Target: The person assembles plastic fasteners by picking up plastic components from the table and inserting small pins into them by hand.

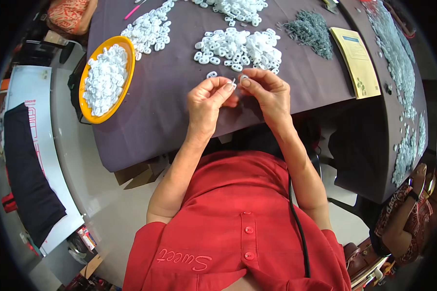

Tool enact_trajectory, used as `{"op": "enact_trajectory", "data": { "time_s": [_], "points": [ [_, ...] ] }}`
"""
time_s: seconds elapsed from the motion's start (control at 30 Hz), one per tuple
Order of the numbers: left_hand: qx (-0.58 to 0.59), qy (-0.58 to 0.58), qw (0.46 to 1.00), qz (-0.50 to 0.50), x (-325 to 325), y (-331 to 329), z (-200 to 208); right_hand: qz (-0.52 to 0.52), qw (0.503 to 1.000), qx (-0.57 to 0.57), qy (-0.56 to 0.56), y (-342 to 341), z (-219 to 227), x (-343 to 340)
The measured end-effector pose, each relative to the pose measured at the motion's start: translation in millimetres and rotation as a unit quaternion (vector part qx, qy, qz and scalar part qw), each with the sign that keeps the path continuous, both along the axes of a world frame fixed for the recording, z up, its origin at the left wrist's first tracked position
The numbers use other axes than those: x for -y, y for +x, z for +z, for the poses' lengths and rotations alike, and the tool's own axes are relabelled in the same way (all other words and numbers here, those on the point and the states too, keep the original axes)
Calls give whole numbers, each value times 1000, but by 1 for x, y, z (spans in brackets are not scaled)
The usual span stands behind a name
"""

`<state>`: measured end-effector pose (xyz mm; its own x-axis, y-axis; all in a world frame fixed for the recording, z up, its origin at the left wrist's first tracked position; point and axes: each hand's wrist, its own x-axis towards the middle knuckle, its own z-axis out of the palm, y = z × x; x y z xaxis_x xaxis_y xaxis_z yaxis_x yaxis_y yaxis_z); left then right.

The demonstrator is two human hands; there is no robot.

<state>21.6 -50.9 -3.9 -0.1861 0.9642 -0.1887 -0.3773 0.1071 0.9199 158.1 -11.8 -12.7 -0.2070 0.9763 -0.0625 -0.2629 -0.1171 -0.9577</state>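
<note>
Above the near edge of the cloth-covered table, my two hands are close together with fingertips almost meeting. My left hand pinches a small pale piece, too small to make out its kind. Between thumb and forefinger, my right hand grips a small white plastic piece, partly covered by the fingers. One loose white oval piece with two holes lies just beyond my left fingers. Behind it spreads a pile of similar white pieces.
A yellow oval basket heaped with white pieces stands at the table's left edge. More white piles lie farther back, near a pink stick. Small grey translucent parts and a yellow booklet are right; another person sits far right.
</note>
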Motion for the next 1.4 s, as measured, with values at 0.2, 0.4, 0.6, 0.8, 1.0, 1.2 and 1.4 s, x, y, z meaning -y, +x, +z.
{"op": "enact_trajectory", "data": {
  "time_s": [0.2, 0.4, 0.6, 0.8, 1.0, 1.2, 1.4],
  "points": [
    [-36, -32, 998, -37, -1, 2, 1, 10, 997, -26, -65, 15, 4, 1],
    [-100, -53, 992, -54, -4, 2, 3, 5, 1000, 8, -7, 14, 0, 1],
    [-109, -51, 991, -57, -5, 2, 1, 10, 999, 1, -32, 15, 3, 0],
    [-115, -56, 990, -62, -3, 1, 4, 6, 1000, -1, -18, 13, 2, 2],
    [-120, -58, 988, -73, -3, 1, 4, 18, 1000, 18, -9, 12, 1, 2],
    [-125, -48, 988, -76, -4, 1, 3, 31, 999, 39, -3, 12, 4, 1],
    [-102, -52, 989, -93, -4, -1, 4, 39, 998, 39, 1, 12, 2, 0]
  ]
}}
